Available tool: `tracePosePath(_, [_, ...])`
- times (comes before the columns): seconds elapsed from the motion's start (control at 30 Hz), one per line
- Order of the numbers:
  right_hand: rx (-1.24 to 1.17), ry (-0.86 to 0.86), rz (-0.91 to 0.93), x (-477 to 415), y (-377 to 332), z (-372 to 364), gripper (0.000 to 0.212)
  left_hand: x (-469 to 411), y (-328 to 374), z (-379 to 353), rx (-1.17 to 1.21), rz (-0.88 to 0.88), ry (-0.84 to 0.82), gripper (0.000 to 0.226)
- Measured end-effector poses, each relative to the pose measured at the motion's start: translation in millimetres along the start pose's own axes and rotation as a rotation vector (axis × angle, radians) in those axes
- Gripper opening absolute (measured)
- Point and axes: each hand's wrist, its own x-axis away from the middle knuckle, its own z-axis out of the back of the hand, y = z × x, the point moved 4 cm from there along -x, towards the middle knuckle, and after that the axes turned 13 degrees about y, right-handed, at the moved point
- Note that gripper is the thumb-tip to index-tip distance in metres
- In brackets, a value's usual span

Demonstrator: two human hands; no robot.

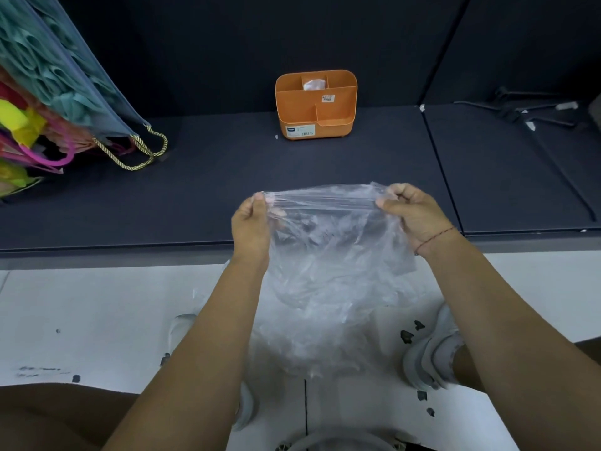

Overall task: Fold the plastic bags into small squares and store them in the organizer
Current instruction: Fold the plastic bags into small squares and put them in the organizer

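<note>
A clear plastic bag (328, 255) is being held up by its top edge, which is being stretched taut between two hands. The left corner is being pinched by the thumb and curled fingers of the left hand (252, 222). The right corner is being pinched by the curled fingers of the right hand (411, 213), on whose wrist a thin red thread (435, 237) is being worn. The rest of the bag is hanging crumpled below the hands, in the air over the near edge of a dark, matte tabletop (227, 177) and the pale floor (81, 304) in front of it.

Well beyond the hands, towards the back of the tabletop, an orange organizer (316, 105) with several compartments is standing upright. A small whitish bundle (313, 84) is sitting in its middle rear compartment. At far left a grey-blue gift bag (65, 70) is resting with its gold rope handles (143, 151) on the tabletop, and bright pink, yellow and green bags (19, 131) are crowded beside it.

The tabletop is being divided by a seam from a second dark panel (504, 177) at right, where black hangers (527, 109) are lying. The scene is being closed off behind by a dark wall (227, 43). The floor is being marked by dark scuffs, and a pale shoe (432, 349) is showing beneath the right forearm.
</note>
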Motion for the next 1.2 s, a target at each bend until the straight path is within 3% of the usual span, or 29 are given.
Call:
tracePosePath(0.13, [-0.232,0.102,-0.152,-7.0,6.7,10.2,0.017,-5.5,-9.2,4.7,-0.028,0.036,0.006,0.031])
tracePosePath(0.2, [-0.052,-0.033,-0.311,-4.7,20.2,6.2,0.07,-3.2,-12.2,4.4,-0.065,0.059,-0.031,0.029])
tracePosePath(0.23, [0.081,-0.087,-0.344,-0.9,25.7,4.1,0.083,0.0,-12.9,3.3,-0.086,0.069,-0.064,0.027])
tracePosePath(0.27, [0.175,-0.1,-0.343,3.5,29.0,1.4,0.077,3.0,-13.9,2.5,-0.105,0.078,-0.092,0.026])
tracePosePath(0.3, [0.203,-0.066,-0.298,4.8,30.4,-0.6,0.055,4.6,-15.3,2.9,-0.118,0.087,-0.104,0.026])
tracePosePath(0.37, [0.133,0.074,-0.187,0.4,30.5,1.7,0.012,4.9,-18.8,6.0,-0.114,0.117,-0.099,0.025])
tracePosePath(0.4, [0.047,0.13,-0.152,0.0,28.6,4.1,0.007,4.8,-19.7,8.4,-0.118,0.131,-0.09,0.025])
tracePosePath(0.5, [-0.073,0.159,-0.089,-0.7,17.7,7.8,0.02,0.5,-27.5,12.9,-0.251,0.155,-0.097,0.033])
tracePosePath(0.63, [-0.016,-0.002,0.007,7.5,6.3,-5.4,0.03,1.2,-17.4,8.3,-0.341,0.061,-0.144,0.051])
tracePosePath(0.87, [-0.025,-0.16,0.023,17.2,-1.9,-34.6,0.023,34.2,27.0,-33.7,-0.264,-0.17,-0.626,0.028])
tracePosePath(0.97, [-0.006,-0.17,0.04,18.8,-2.3,-38.4,0.017,33.3,23.0,-37.2,-0.18,-0.127,-0.508,0.005])
tracePosePath(1.07, [0.162,-0.247,0.049,15.8,0.5,-34.2,0.017,20.5,15.9,-31.6,-0.139,-0.056,-0.287,0.014])
tracePosePath(1.2, [0.456,-0.312,0.006,6.6,9.1,-14.0,0.016,0.9,11.0,-15.8,-0.142,-0.031,-0.12,0.023])
